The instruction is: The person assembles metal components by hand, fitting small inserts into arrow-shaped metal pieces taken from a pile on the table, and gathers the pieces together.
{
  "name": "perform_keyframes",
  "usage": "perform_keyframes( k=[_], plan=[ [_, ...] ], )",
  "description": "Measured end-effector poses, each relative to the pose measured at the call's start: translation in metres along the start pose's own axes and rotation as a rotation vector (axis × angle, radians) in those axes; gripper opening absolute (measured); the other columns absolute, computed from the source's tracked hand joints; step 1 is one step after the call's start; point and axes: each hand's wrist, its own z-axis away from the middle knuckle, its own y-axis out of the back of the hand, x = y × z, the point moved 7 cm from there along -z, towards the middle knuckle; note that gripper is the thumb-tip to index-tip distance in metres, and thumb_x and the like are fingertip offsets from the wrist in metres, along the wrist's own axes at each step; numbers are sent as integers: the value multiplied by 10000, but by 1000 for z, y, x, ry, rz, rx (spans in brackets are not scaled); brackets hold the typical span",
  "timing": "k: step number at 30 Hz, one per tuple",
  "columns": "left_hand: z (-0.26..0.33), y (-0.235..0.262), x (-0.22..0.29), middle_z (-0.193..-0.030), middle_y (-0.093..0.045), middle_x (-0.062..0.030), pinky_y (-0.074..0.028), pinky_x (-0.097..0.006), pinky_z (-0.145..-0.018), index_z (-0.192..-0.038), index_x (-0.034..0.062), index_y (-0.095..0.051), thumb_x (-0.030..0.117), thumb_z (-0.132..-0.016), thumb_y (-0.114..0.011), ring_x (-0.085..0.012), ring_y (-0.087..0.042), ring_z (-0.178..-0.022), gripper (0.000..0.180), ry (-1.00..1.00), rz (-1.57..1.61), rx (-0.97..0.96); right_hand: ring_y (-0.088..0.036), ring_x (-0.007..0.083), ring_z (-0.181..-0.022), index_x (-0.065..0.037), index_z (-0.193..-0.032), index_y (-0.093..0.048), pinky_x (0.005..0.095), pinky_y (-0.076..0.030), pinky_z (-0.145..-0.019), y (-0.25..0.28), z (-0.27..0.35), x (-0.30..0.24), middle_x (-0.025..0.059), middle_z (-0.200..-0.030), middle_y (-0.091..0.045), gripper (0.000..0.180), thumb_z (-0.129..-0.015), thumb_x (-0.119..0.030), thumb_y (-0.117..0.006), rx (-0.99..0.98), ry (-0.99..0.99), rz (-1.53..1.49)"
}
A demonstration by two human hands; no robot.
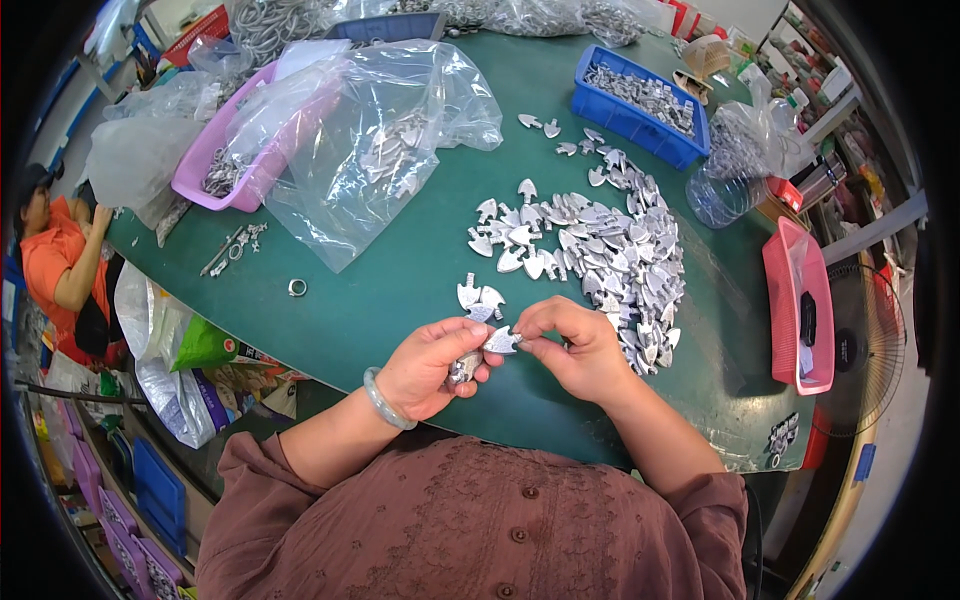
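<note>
My left hand (428, 368), with a pale bangle (388, 402) at its wrist, is closed around a few silver metal pieces (464, 368). One shield-shaped metal piece (501, 341) is between my two hands. Its broad end rests at my left fingertips, while my right hand (578, 350) pinches its narrow end between thumb and fingers. Just beyond my left hand a small group of similar pieces (481, 297) lies on the green table (385, 300). A large heap of them (630, 255) spreads beyond and to the right of my right hand.
A blue bin (640, 105) of metal parts stands at the far right. Plastic bags (370, 150) and a pink bin (225, 160) occupy the far left. A pink basket (800, 305) sits at the right edge, near a fan (860, 350). Another person (65, 260) is at the left.
</note>
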Motion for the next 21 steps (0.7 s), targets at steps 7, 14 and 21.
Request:
perform_keyframes(
  k=[7,14,21],
  plan=[
    [-1,2,-4,-806,-581,-47,-411,-204,-501,-1009,64,-572,185,-886,-525,-96,-525,-651,179,-28,-54,-42,-570,142,-836,-21,-1016,-506,255,-450,-741,-8,2,3,69,-851,-578,313,-734,91,-583,3,-68,-107],
    [3,5,4,-846,-552,-86,-426,-243,-540,-900,59,-558,203,-912,-452,-164,-530,-748,180,-84,25,-78,-573,179,-817,-22,-959,-541,273,-448,-743,1,-5,14,81,-841,-581,252,-724,31,-618,20,-124,197],
    [7,10,15,-924,-511,-109,-461,-271,-622,-857,66,-546,198,-892,-421,-205,-512,-854,186,-159,292,-298,-509,272,-781,-50,-781,-602,376,-390,-702,-14,-19,19,85,-756,-521,135,-673,-102,-666,-41,-7,605]
  ],
)
